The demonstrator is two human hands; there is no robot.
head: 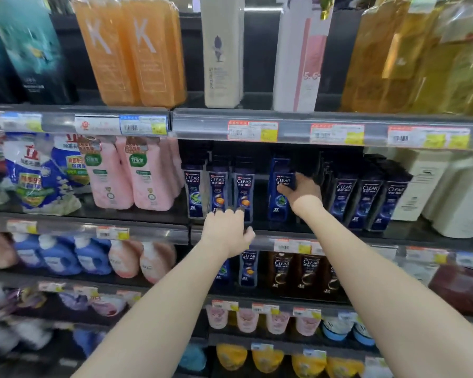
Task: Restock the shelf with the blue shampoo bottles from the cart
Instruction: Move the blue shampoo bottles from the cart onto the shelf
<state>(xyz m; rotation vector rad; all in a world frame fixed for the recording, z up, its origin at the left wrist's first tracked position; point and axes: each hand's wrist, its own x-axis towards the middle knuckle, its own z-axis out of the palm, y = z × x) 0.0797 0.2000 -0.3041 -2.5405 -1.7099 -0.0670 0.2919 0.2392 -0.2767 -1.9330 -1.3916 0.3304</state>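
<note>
R hand: the right hand [302, 192] is wrapped round a tall dark-blue plastic shampoo bottle [280, 170], thumb on the front label, fingers behind.
Why held so: the grip is near the middle, so the btl prob. stays straight up & won't tip as it goes in.
Btl spot: in the gap on the grey metal shelf [404, 231]. Can't tell if its foot is down yet.
L hand: the left hand [225, 231] is left of that btl & lower. Fingers out, holding nothing. The tips are at the feet of the three dark-blue bottles in a row [217, 192]. I think it's there to stop them falling over.
Right of btl: another row of dark-blue bottles [366, 203], just beside the R hand.
Cart: not in view.
Next (guess): set the btl flat, face front, then let go.
</note>
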